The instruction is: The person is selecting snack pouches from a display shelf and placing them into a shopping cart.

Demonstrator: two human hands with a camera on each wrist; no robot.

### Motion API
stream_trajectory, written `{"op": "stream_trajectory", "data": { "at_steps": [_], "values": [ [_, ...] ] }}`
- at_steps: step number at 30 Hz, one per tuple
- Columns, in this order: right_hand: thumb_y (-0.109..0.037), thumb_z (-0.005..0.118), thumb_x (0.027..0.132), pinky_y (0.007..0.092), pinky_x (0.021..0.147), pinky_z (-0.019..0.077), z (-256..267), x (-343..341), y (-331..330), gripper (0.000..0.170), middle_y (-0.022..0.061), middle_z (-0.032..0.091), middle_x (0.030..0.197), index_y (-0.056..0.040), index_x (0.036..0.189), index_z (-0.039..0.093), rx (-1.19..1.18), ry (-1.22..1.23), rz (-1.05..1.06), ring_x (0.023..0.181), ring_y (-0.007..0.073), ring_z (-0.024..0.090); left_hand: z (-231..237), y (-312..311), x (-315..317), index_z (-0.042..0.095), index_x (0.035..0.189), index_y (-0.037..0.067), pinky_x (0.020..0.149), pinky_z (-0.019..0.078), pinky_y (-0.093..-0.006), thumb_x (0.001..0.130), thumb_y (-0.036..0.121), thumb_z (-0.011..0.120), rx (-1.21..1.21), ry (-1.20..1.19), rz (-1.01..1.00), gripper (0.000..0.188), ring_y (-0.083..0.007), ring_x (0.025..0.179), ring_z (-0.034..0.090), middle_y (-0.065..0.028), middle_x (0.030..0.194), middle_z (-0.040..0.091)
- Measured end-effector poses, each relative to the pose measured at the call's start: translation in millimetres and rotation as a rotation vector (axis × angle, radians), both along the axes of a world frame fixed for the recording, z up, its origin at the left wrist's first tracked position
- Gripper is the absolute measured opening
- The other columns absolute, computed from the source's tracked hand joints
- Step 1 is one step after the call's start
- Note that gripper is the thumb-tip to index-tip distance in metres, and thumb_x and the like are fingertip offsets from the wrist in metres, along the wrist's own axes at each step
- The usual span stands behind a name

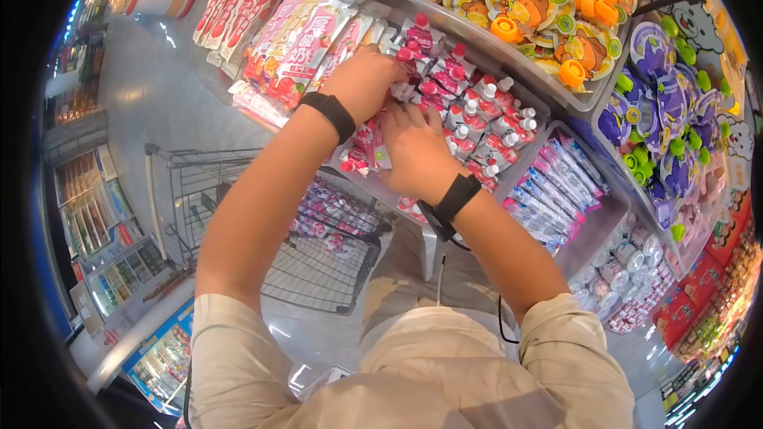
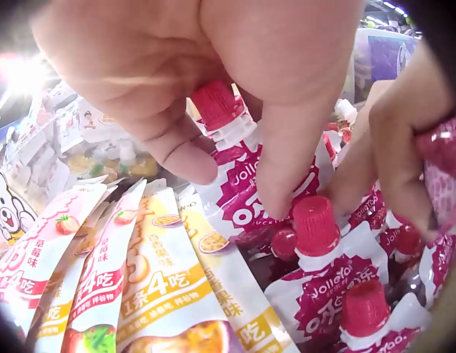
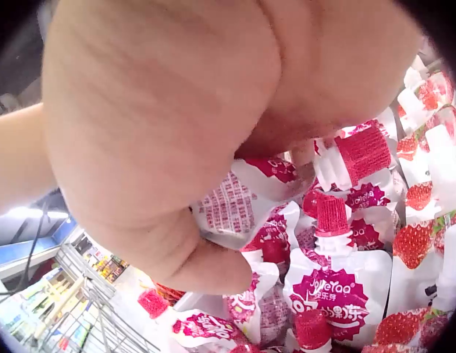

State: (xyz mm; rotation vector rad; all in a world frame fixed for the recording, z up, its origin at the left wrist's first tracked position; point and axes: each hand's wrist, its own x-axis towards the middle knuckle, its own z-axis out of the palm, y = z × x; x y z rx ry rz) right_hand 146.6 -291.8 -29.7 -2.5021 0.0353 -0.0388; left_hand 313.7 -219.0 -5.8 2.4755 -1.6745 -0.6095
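Thumb and finger of the left hand are pinching a capped pouch from both sides, its red cap poking up between them! Just beside it, the right hand has its own spouted pouch, fingers curled round the body, spout jutting sideways past the palm. More red-capped pouches crowd right below both grips, so I'd say lift straight up; a sideways tug could snag a neighbour's cap. Tall sachets stand close outside the left grip, white-capped pouches right of the right one: best keep knuckles off those. Soft packs probably bulge, so hold near the spout! Down below the left grip, toward the body, sits the shopping cart.
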Motion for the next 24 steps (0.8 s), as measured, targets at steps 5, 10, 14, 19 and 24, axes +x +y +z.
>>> {"op": "stream_trajectory", "data": {
  "at_steps": [5, 10, 14, 19, 24],
  "values": [
    [-0.019, 0.075, 0.06, 0.0492, 0.109, 0.0306, 19.1, -20.5, 2.3, 0.07, 0.0231, 0.052, 0.137, 0.0081, 0.122, 0.056, 0.02, 0.078, 0.037, 0.128, 0.0341, 0.048, -0.9, -16.2, -3.9, 0.075, 0.106, 0.009, 0.09, 0.0523, -0.0414, 0.075, 0.0, 0.065, 0.084, -0.121, -0.082, 0.034, -0.0331, 0.095, 0.065, -0.0122, 0.097, 0.073],
    [-0.016, 0.074, 0.058, 0.054, 0.111, 0.0268, 36.2, -38.6, 10.2, 0.067, 0.0233, 0.053, 0.136, 0.0068, 0.118, 0.056, 0.128, 0.093, 0.056, 0.129, 0.0351, 0.047, -3.1, -17.1, -5.7, 0.072, 0.104, 0.008, 0.089, 0.0524, -0.0418, 0.076, -0.002, 0.065, 0.028, -0.105, -0.051, 0.031, -0.0358, 0.1, 0.064, -0.0144, 0.101, 0.069],
    [-0.018, 0.076, 0.056, 0.0541, 0.111, 0.0261, 37.9, -50.8, 10.4, 0.066, 0.0205, 0.056, 0.13, 0.0029, 0.115, 0.055, 0.161, -0.006, 0.049, 0.128, 0.0359, 0.046, 11.2, -1.8, -2.1, 0.058, 0.114, 0.006, 0.093, 0.0502, -0.0439, 0.079, -0.009, 0.065, -0.222, 0.009, 0.131, 0.039, -0.0406, 0.108, 0.059, -0.0156, 0.117, 0.057],
    [-0.015, 0.077, 0.065, 0.0517, 0.111, 0.0289, 52.8, -53.9, -1.8, 0.067, 0.0214, 0.055, 0.129, 0.0014, 0.124, 0.049, 0.328, 0.201, -0.015, 0.127, 0.0378, 0.049, 20.6, 25.1, -14.1, 0.057, 0.124, 0.005, 0.099, 0.0498, -0.0379, 0.084, 0.003, 0.073, -0.37, 0.109, 0.289, 0.043, -0.0316, 0.114, 0.061, -0.0144, 0.121, 0.061],
    [-0.011, 0.077, 0.07, 0.0478, 0.107, 0.0378, 63.3, -48.7, 7.8, 0.075, 0.024, 0.05, 0.124, 0.0042, 0.133, 0.039, 0.562, 0.131, -0.19, 0.119, 0.0421, 0.05, 40.7, 72.0, -81.6, 0.053, 0.136, 0.003, 0.102, 0.0466, -0.0366, 0.093, 0.014, 0.07, -0.716, 0.977, 0.783, 0.048, -0.0228, 0.119, 0.059, -0.0112, 0.133, 0.059]
  ]
}}
